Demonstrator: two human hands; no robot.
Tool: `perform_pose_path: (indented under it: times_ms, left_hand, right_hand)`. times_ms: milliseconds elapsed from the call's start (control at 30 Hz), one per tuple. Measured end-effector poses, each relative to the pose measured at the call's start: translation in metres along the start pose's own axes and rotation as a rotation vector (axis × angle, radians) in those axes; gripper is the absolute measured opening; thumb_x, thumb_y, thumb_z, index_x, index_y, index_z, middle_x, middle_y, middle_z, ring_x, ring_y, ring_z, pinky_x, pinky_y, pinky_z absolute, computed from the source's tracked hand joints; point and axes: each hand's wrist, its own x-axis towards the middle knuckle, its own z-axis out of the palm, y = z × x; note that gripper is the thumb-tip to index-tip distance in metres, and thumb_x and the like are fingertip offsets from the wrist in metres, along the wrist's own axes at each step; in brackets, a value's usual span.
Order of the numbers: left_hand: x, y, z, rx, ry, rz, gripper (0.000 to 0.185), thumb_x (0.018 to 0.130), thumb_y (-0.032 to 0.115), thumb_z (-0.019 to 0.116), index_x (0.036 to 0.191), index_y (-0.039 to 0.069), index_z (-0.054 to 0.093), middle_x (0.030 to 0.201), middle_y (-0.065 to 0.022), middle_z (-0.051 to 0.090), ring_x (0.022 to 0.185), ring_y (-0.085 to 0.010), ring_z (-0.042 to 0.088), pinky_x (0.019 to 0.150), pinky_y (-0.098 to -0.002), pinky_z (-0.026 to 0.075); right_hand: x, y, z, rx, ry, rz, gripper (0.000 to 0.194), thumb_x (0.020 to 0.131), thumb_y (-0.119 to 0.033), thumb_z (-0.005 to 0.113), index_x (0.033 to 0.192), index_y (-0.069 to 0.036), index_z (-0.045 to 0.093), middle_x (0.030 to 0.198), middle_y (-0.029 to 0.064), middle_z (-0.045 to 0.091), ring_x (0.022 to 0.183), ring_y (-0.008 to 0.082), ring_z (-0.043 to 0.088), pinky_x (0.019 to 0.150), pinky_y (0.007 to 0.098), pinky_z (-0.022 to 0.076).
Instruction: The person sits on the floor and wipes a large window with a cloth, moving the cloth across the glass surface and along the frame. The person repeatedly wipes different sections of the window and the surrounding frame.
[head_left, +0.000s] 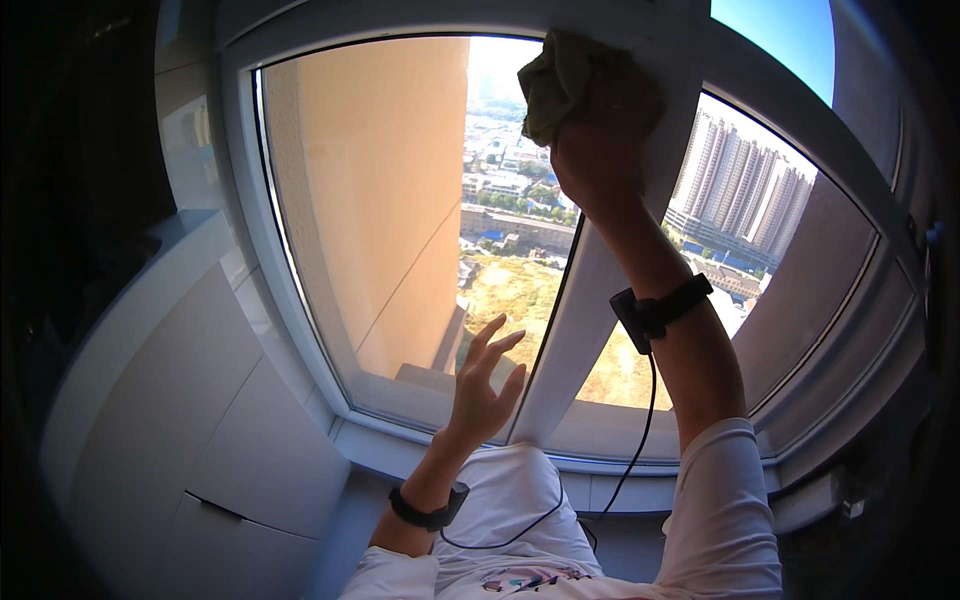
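My right hand is raised at the top of the view and holds a crumpled green cloth against the white window frame, where the upright between two panes meets the top bar. Shadow hides most of its fingers. Lower down, my left hand is held up before the left glass pane, its fingers apart and nothing in it; whether it touches the glass I cannot tell. Each forearm wears a black strap with a small device, and a thin black cable hangs from the right one.
A pale cabinet with panel doors and a raised white edge stands at the left. Below the panes runs the window sill, close to my white-clothed leg. Beyond the glass are an orange-lit wall, grass and tall buildings.
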Motion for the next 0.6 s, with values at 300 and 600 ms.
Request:
perform_pose_path:
  times_ms: [300,600]
  left_hand:
    - [-0.018,0.000,-0.005,-0.066,0.003,-0.141,0.037,0.087,0.008,0.064,0.124,0.007,0.063,0.141,-0.0205,0.051,0.111,-0.0313,0.064,0.095,-0.0402,0.051]
    - [-0.022,-0.012,0.001,-0.050,0.011,-0.161,0.040,0.086,0.006,0.065,0.126,0.007,0.063,0.140,-0.0213,0.050,0.105,-0.0274,0.067,0.088,-0.0353,0.054]
  right_hand:
    - [0.001,-0.015,0.036,0.136,-0.192,-0.284,0.056,0.079,0.000,0.064,0.132,0.008,0.050,0.139,0.0249,0.045,0.135,0.0412,0.038,0.115,0.0544,0.0275]
    - [-0.072,0.003,-0.082,0.464,0.221,0.106,0.055,0.088,-0.005,0.064,0.138,0.004,0.043,0.142,0.0229,0.045,0.134,0.0380,0.040,0.114,0.0497,0.0258]
